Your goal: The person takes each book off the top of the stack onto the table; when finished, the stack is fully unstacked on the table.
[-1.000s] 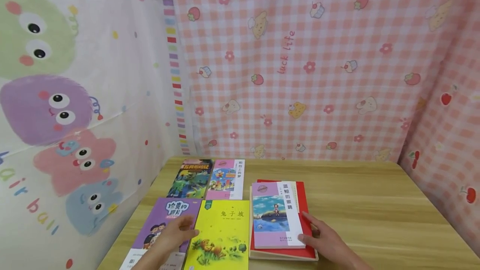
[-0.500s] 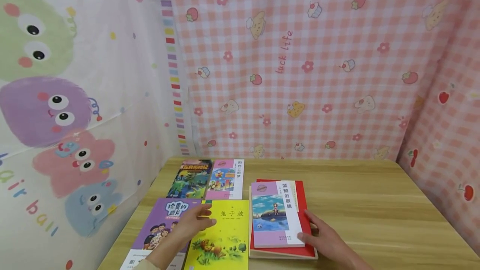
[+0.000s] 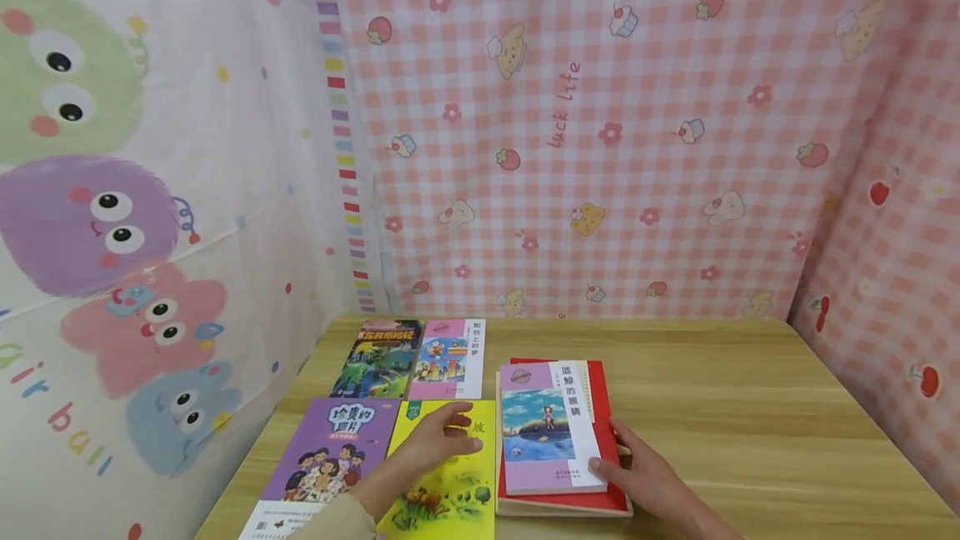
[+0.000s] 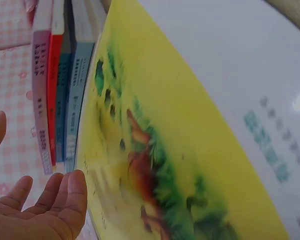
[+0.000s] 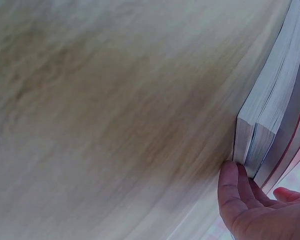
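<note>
My left hand (image 3: 435, 444) is over the yellow picture book (image 3: 457, 482), fingers loosely spread and holding nothing. The left wrist view has its fingertips beside the yellow cover, facing several stacked spines. At the right edge of the book stack is my right hand (image 3: 641, 469), its thumb overlapping the top cover in the head view. In the right wrist view its fingers (image 5: 231, 177) lie fairly straight against the lower corners of the page edges. A pink and white book (image 3: 543, 432) tops the stack, with a red book (image 3: 600, 390) showing beneath it.
Left of the yellow book lies a purple book (image 3: 352, 432). Behind them are a dark green dinosaur book (image 3: 378, 361) and another pink and white book (image 3: 446, 361). Wooden tabletop (image 3: 735, 423) extends to the right. Patterned cloths (image 3: 645, 173) hang around the table.
My left hand has moved right, from between the purple and yellow books to over the yellow one, near the stack. The right hand stays at the stack's right edge.
</note>
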`<state>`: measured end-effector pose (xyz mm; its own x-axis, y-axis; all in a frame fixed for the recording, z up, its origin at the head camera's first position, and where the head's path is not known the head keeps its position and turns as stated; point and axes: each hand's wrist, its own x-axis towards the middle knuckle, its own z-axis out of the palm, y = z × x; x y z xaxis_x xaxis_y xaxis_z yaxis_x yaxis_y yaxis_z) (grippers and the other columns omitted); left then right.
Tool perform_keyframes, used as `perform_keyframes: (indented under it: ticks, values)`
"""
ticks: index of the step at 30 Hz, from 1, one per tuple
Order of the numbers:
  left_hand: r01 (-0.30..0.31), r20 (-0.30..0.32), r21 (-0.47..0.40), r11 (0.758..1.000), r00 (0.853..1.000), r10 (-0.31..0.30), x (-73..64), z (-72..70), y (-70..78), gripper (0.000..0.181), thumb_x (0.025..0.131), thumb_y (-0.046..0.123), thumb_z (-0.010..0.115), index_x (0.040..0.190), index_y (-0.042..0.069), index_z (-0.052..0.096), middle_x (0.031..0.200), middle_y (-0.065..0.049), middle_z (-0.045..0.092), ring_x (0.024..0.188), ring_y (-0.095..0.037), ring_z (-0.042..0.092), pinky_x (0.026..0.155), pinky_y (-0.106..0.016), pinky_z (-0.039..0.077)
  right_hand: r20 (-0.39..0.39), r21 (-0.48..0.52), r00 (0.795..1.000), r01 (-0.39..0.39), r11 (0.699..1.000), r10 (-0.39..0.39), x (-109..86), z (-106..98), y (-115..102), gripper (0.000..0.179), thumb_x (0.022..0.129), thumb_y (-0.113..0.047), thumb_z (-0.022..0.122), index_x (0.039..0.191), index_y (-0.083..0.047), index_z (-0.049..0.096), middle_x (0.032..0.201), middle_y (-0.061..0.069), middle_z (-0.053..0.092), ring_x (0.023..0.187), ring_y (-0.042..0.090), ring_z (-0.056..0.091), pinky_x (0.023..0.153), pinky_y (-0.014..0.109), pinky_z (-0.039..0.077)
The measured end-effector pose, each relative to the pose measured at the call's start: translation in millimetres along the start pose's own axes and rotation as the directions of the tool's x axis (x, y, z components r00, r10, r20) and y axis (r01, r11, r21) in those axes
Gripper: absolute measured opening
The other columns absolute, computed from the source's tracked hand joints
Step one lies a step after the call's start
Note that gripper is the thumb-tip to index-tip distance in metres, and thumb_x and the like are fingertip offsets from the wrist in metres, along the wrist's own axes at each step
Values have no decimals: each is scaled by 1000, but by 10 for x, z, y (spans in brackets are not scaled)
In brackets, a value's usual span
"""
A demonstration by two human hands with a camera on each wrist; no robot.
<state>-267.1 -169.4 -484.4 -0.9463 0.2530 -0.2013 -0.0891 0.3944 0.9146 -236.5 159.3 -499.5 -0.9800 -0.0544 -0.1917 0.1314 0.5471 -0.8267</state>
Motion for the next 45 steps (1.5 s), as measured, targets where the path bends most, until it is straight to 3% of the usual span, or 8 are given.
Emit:
perform_keyframes:
  ticks: [9,20,29,33,37,45]
  values:
    - [4,62,25,1000,998,-5,34,226,38,68,85,17,80,145,5,48,127,-13,57,119,-36,53,99,-53,47,-15,-8,1000,8,1000,-8,10,12,22,99,80,-43,80,152,3,30,136,21,51,111,33,57,85,43,56]
    - [-15,106,17,1000,994,13,110,373,3,68,84,16,81,144,9,49,122,-6,60,115,-30,55,102,-52,44,-15,-17,1000,6,1000,-6,-15,16,-10,96,82,-40,79,152,3,30,136,22,51,111,33,57,87,45,54]
    - [-11,79,60,998,997,7,211,527,64,80,79,26,85,146,7,46,117,-2,61,106,-25,57,97,-49,48,-31,-12,999,35,999,-36,-22,-1,-6,91,86,-37,77,151,6,30,137,24,51,115,38,57,91,49,52]
    - [-26,87,54,998,996,21,236,553,68,81,81,25,84,147,5,44,115,-2,60,102,-23,56,94,-47,49,-34,-16,999,9,1000,-10,-15,-17,-9,88,88,-37,75,149,8,32,137,24,52,114,37,56,93,50,51]
    - [-10,77,97,995,997,2,223,542,41,84,79,25,85,149,7,42,122,-3,58,109,-25,55,99,-52,45,-19,-19,1000,-9,1000,9,-9,-19,-9,81,88,-37,75,145,8,40,136,23,54,107,31,60,91,47,52]
    - [15,119,111,994,993,-28,199,514,-6,91,77,23,87,152,12,38,137,-9,52,126,-32,49,107,-57,36,-60,-57,997,39,998,-42,-58,-76,37,56,91,-24,72,134,8,55,116,13,66,91,21,61,79,36,50]
